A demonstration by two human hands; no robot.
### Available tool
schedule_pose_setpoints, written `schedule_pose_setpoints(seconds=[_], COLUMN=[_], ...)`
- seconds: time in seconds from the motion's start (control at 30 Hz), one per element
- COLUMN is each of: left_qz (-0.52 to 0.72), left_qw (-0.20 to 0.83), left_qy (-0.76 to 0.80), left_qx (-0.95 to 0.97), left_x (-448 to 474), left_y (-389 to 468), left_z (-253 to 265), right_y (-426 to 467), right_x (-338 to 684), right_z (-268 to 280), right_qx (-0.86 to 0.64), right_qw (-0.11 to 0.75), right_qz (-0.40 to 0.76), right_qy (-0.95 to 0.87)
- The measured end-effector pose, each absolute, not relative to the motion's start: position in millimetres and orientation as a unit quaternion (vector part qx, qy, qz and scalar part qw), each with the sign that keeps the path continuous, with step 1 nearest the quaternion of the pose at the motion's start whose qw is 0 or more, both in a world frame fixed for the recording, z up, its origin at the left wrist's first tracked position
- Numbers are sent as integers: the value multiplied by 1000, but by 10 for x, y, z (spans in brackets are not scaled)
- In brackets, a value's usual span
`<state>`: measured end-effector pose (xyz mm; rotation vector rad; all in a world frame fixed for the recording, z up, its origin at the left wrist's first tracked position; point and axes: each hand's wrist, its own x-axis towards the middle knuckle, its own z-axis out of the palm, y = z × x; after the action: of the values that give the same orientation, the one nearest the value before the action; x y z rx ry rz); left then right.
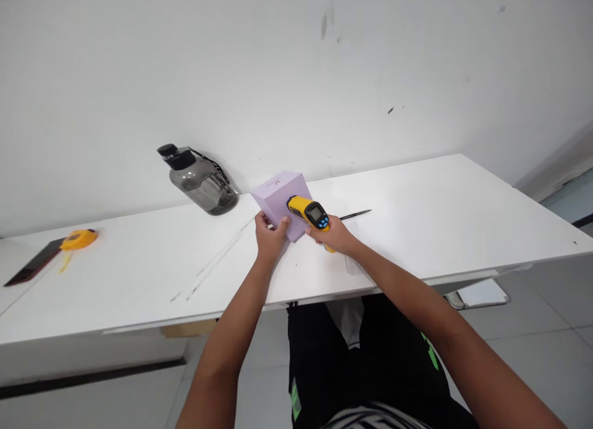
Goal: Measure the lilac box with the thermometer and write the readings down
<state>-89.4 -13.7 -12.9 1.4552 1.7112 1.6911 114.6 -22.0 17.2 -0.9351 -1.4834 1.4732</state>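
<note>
My left hand point(271, 236) grips the lower left side of a light purple box point(278, 200), thumb on its near face. The box is tilted, and its lower corner is close to the table. A yellow and black infrared thermometer point(309, 213) with a small grey screen and blue buttons is in my right hand point(332, 233), fingers wrapped round its handle. Its nose points at the near face of the box, touching or very close; I cannot tell which. Just right of that hand lies a thin black pen point(356, 215), partly hidden behind it.
On the white table point(430, 219), a grey see-through water bottle point(204, 185) with a black cap stands against the wall. A yellow tape measure point(79, 239) and a dark flat object point(34, 262) lie at the far left. A clear plastic piece point(353, 265) is beside my right wrist.
</note>
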Motion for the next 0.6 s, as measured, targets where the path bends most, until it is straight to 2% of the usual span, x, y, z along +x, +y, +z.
schedule_pose_setpoints(seconds=[0.27, 0.37, 0.43, 0.6], left_qz=[582, 578, 584, 600], left_qw=[175, 160, 140, 113], left_qy=[609, 634, 649, 669], left_qx=[509, 488, 466, 423], left_x=[-862, -857, -875, -1007], left_y=[-145, -140, -128, -64], left_z=[-116, -96, -73, -15], right_y=[-247, -291, -343, -485], right_x=[1149, 1235, 1336, 1463], right_z=[171, 263, 359, 500], right_qx=[-376, -366, -367, -386], right_qw=[398, 403, 363, 159], right_qz=[583, 527, 471, 329], right_qy=[-600, -653, -716, -847])
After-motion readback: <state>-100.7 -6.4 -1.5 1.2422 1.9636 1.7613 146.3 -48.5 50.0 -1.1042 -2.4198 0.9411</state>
